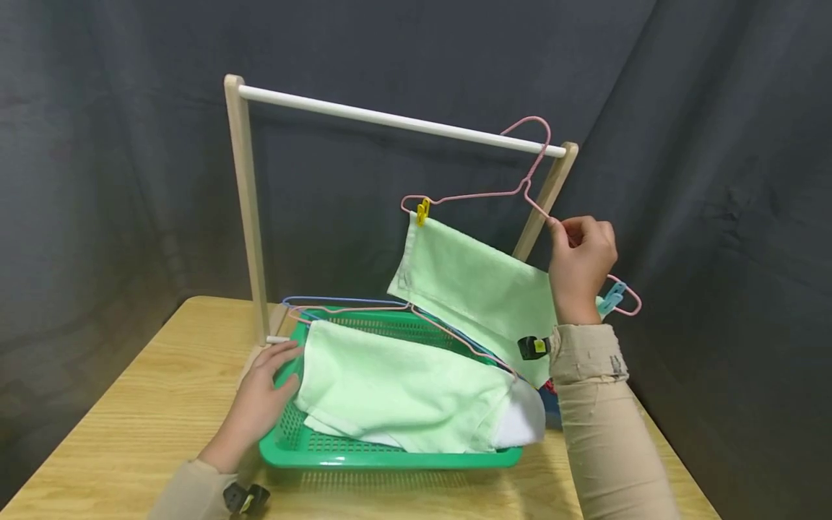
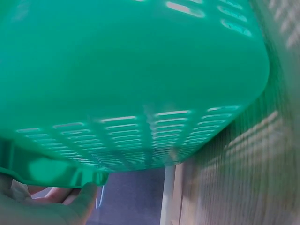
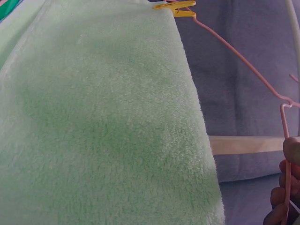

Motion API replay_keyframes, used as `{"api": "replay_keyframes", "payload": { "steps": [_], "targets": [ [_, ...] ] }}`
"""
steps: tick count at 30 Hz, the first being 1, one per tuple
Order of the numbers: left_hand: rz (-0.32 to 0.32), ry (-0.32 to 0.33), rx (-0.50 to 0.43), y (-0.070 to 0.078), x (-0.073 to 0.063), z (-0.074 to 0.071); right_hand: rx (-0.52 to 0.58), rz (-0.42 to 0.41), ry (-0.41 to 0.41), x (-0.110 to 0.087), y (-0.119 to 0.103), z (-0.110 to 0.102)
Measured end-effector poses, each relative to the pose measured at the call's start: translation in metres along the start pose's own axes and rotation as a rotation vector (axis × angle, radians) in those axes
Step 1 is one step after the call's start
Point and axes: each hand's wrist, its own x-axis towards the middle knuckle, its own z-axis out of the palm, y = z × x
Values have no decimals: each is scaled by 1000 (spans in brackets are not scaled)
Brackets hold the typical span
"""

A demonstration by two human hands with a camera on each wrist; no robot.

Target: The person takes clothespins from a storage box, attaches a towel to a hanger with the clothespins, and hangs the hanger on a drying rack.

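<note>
My right hand point(image 1: 583, 261) pinches the sloping right arm of a pink hanger point(image 1: 481, 195) between thumb and fingers. The hanger's hook loops over the rack's white rod point(image 1: 403, 126). From it hangs a light green towel point(image 1: 477, 278), fixed by a yellow clothespin point(image 1: 423, 211) at the left and a blue clothespin point(image 1: 612, 297) at the right. In the right wrist view the towel's fuzzy face fills much of the picture. My left hand point(image 1: 265, 393) rests at the left rim of a green basket point(image 1: 390, 459), fingers loosely extended.
Another light green towel point(image 1: 403, 383) lies over the basket, with a white cloth point(image 1: 522, 415) at its right end. Behind it, more hangers, one blue point(image 1: 344, 298), lie across the basket. The rack's wooden post point(image 1: 245, 209) stands at the left. Part of a dark blue container point(image 1: 552, 412) shows at right.
</note>
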Motion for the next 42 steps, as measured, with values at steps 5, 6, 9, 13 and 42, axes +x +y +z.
{"api": "replay_keyframes", "payload": {
  "steps": [5, 6, 9, 13, 42],
  "targets": [
    [-4, 2, -4, 1, -1, -3, -3, 24, -31, -5, 4, 2],
    [-5, 1, -6, 1, -2, -4, -2, 28, -34, -6, 4, 2],
    [-5, 3, -9, 1, -2, -5, 2, 40, -44, -9, 8, 2],
    [-11, 0, -15, -1, -3, -5, -1, 56, -57, -15, 13, 2],
    [-12, -12, -29, -4, 2, -5, -48, -141, -85, -28, 25, -15]
  ]
}}
